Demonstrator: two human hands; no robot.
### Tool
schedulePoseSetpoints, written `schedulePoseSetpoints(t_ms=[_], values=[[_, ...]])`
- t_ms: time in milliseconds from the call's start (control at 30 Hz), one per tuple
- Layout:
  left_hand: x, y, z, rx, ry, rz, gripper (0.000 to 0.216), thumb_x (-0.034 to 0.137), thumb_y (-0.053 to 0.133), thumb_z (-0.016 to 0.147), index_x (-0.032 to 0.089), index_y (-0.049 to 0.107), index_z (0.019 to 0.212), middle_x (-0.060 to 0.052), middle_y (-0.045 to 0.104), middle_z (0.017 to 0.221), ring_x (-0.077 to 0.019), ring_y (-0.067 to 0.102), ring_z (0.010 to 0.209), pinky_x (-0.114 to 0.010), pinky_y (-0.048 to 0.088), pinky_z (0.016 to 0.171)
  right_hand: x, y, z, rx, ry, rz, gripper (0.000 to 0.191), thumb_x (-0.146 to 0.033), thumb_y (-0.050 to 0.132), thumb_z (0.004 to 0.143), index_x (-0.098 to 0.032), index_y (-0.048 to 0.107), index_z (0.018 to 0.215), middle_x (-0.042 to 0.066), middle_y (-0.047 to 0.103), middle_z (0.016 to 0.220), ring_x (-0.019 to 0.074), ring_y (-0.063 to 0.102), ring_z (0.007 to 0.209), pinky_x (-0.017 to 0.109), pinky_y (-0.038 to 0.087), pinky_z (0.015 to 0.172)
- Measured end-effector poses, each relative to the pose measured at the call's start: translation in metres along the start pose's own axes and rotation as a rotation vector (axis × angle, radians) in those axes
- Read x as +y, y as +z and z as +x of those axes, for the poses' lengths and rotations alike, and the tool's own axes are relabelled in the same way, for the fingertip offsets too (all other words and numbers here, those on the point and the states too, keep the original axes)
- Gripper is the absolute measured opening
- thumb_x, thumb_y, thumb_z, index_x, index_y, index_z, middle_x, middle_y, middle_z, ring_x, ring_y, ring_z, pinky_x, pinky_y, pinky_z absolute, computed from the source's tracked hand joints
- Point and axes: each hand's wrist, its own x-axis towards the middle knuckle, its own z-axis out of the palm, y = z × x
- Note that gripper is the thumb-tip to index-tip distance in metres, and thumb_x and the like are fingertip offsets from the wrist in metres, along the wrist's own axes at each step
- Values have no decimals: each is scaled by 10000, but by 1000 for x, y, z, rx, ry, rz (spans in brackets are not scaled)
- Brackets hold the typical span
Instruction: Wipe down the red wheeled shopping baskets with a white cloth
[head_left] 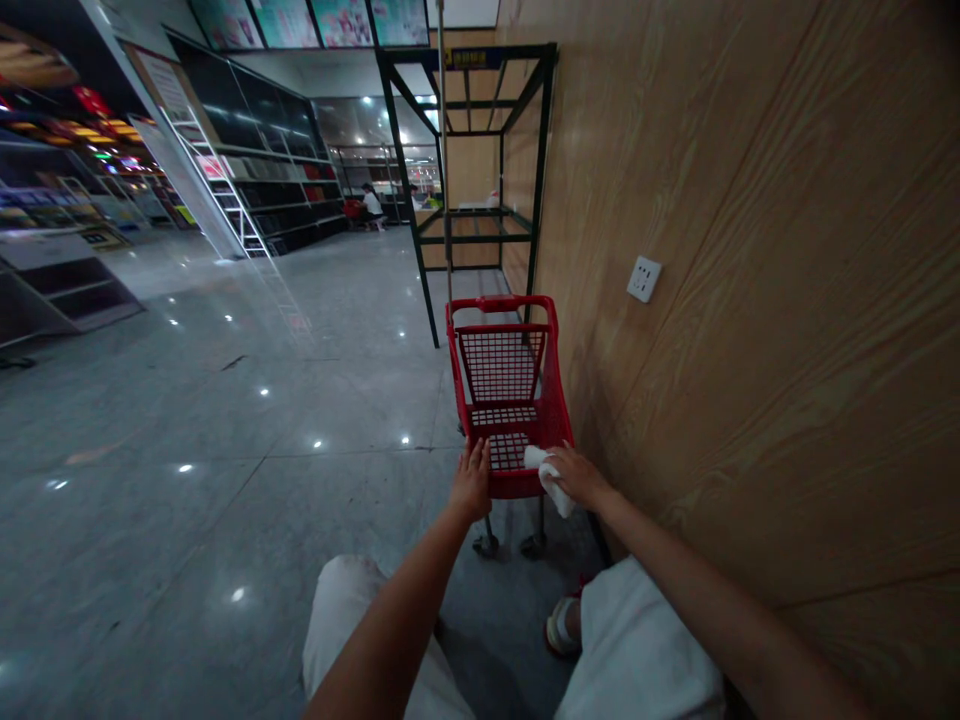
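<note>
In front of me stands a small red shopping cart (pixel 553 375) with a grid-walled basket and its handle at the far end. My left hand (pixel 471 482) rests on the near left edge of the basket, fingers stretched out; its thumb is hard to make out. At the near right corner, my right hand (pixel 576 474) is closed on a crumpled white cloth (pixel 553 490), touching the cart's rim. Part of the cloth hangs down outside the basket. Both wheels on the near side show below.
A wood-panelled wall (pixel 750 330) with a socket (pixel 643 279) runs close along the right. Behind the cart are a dark metal rack frame (pixel 536 150) and a thin upright pole (pixel 448 200). Farther left stand a ladder (pixel 225 195), shelves (pixel 300 170) and a crouching person (pixel 373 205).
</note>
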Motion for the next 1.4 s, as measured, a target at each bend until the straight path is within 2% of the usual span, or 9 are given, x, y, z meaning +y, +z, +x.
schedulePoseSetpoints(t_ms=[167,333,467,633,733,1000,1167,1300,1400], values=[[9,6,3,3,-17,-8,1085,105,564,520,45,58,1477,-152,70,1564,-293,-163,1416,-470,143,1167,-50,14,19,-31,98,-3,352,-216,482,896,-210,550,1241,89,594,1193,204,542,1089,365,422,958],[7,4,2,-31,3,23,1069,113,547,556,71,12,1481,-136,64,1568,-280,-150,1419,-495,135,1161,-101,25,46,-41,101,-9,381,-205,400,933,-156,501,1297,123,579,1235,206,541,1103,342,427,950],[-3,-6,-5,-54,-12,61,1083,61,526,556,124,-23,1487,-98,58,1573,-244,-153,1421,-461,126,1167,-74,20,29,-34,40,-28,280,-227,454,916,-192,591,1157,99,592,1201,205,559,1062,368,442,937],[-6,-9,-13,26,4,8,1098,45,529,557,129,-52,1485,-116,101,1567,-267,-124,1426,-483,133,1163,-15,10,-11,143,4,-69,199,-270,521,886,-199,631,1036,89,603,1116,218,553,1063,457,335,1060],[1,0,-14,70,10,-34,1133,58,542,549,123,-103,1477,-135,110,1563,-295,-129,1422,-522,138,1155,-20,15,-15,189,70,-68,185,-258,523,876,-200,637,1010,91,607,1081,225,559,1014,483,329,1059],[14,7,-19,41,29,-29,1076,75,537,561,104,-13,1485,-127,99,1566,-281,-126,1425,-514,125,1161,-101,61,19,261,82,-11,309,-205,457,902,-217,575,1188,102,586,1178,242,509,1119,483,362,1035],[7,-4,-28,13,19,16,1070,37,515,544,140,26,1491,-83,91,1573,-247,-141,1426,-463,113,1171,-52,49,-4,247,-72,-40,298,-145,470,881,-223,607,1134,78,615,1107,208,557,1054,479,358,1054],[13,-1,-29,46,1,1,1107,38,519,521,139,-2,1492,-85,68,1575,-258,-150,1423,-469,97,1176,-3,27,-32,216,-15,-43,314,-145,489,861,-224,611,1139,88,603,1138,220,561,1061,467,390,1030],[24,10,-24,90,-19,-42,1135,62,553,509,106,-21,1488,-114,39,1573,-280,-182,1413,-482,99,1176,-7,24,-35,247,92,-43,311,-173,493,866,-211,612,1150,92,601,1146,233,560,1051,492,359,1048]])
